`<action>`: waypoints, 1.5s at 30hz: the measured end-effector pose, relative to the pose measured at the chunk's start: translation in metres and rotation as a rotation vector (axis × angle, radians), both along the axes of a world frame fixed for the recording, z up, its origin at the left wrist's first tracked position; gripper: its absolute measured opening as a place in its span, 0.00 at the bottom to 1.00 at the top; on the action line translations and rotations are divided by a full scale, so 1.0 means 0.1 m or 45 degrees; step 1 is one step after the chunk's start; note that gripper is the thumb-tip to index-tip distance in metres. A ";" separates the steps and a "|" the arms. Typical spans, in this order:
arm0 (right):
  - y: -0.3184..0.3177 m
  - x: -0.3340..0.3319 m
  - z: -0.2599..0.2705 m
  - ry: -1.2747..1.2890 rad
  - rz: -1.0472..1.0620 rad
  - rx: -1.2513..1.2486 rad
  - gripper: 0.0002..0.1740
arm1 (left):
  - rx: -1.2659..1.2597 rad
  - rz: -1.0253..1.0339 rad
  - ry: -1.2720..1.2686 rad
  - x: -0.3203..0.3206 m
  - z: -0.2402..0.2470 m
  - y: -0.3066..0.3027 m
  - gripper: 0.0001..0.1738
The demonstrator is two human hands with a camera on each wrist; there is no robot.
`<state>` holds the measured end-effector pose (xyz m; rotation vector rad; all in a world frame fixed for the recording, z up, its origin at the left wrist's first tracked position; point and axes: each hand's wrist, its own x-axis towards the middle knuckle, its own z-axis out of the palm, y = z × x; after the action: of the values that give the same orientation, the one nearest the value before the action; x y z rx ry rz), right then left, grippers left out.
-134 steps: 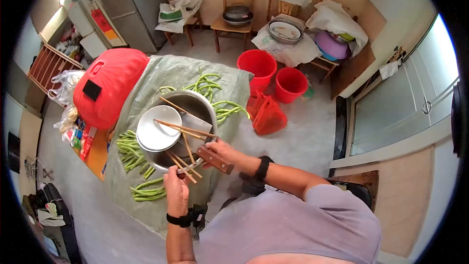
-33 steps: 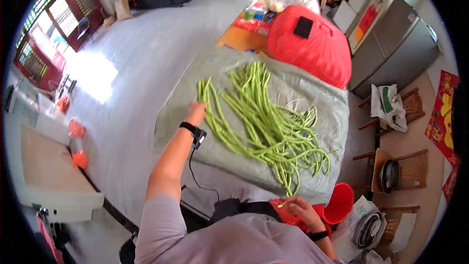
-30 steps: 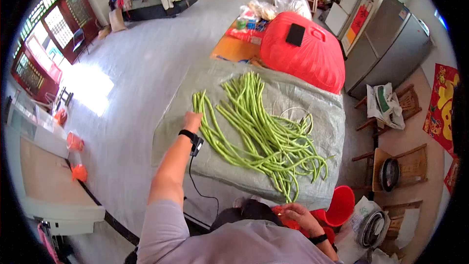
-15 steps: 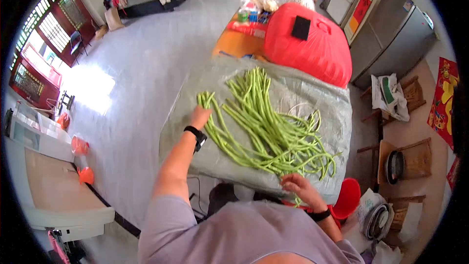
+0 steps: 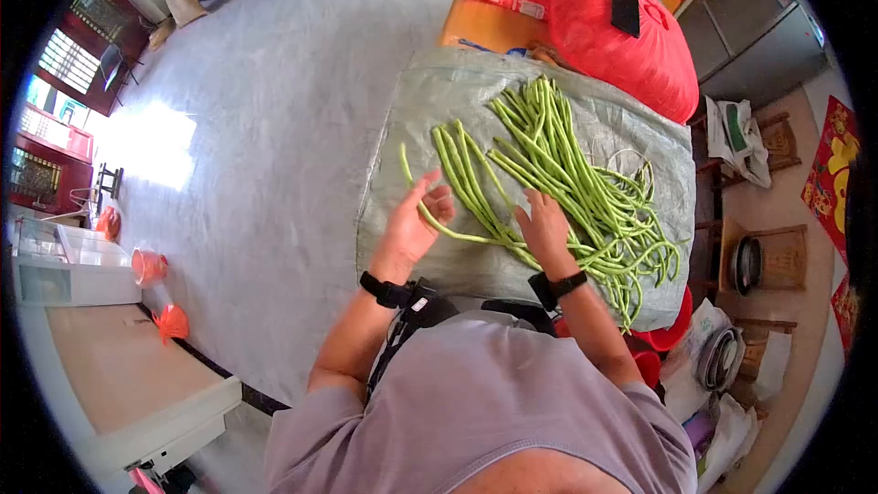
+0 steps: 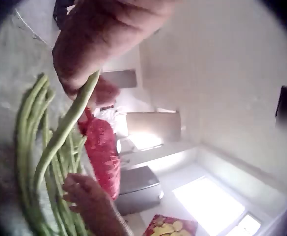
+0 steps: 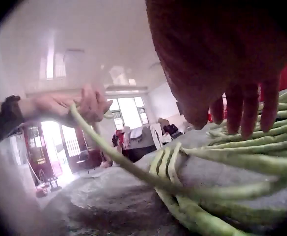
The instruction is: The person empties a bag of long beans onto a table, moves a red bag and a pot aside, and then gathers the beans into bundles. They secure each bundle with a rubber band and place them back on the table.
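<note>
Many long green beans (image 5: 585, 160) lie in a loose pile on a grey-green sheet (image 5: 389, 247). My left hand (image 5: 413, 224) pinches one long bean (image 5: 466, 237) near its upper end, lifted a little, its far part running into the pile. The left wrist view shows that bean (image 6: 67, 123) coming out from under the left hand (image 6: 104, 44). My right hand (image 5: 547, 230) is over the pile's left edge with its fingers extended and nothing gripped; in the right wrist view the fingers of the right hand (image 7: 227, 64) hang straight above the beans (image 7: 261, 142).
A red domed cover (image 5: 608, 46) with a black flat object (image 5: 626, 12) on it stands at the table's back right. Packets lie on the orange tabletop (image 5: 494, 26) behind the sheet. Red buckets (image 5: 672, 329) and chairs with basins (image 5: 748, 265) stand to the right.
The metal pot of bowls and chopsticks in the oldest view is out of sight. Lately my left hand has lifted one bean off the sheet, and my right hand has moved up over the beans.
</note>
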<state>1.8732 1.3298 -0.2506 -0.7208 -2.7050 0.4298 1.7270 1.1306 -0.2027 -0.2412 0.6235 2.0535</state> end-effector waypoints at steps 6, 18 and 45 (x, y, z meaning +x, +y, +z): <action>-0.06 -0.21 -0.23 -0.040 -0.076 -0.446 0.15 | -0.131 0.035 0.037 -0.17 -0.63 0.02 0.28; 0.07 -0.20 -0.28 0.247 -0.191 -0.855 0.20 | 0.020 0.102 0.310 -0.46 -0.43 -0.11 0.20; -0.61 -0.25 0.42 -0.035 0.603 -0.488 0.15 | 0.080 0.018 0.329 -0.22 -0.36 0.00 0.32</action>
<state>1.8485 1.2690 -0.2086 -0.1547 -2.8365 1.0760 1.7046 1.1305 -0.2390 0.0582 0.7130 2.1322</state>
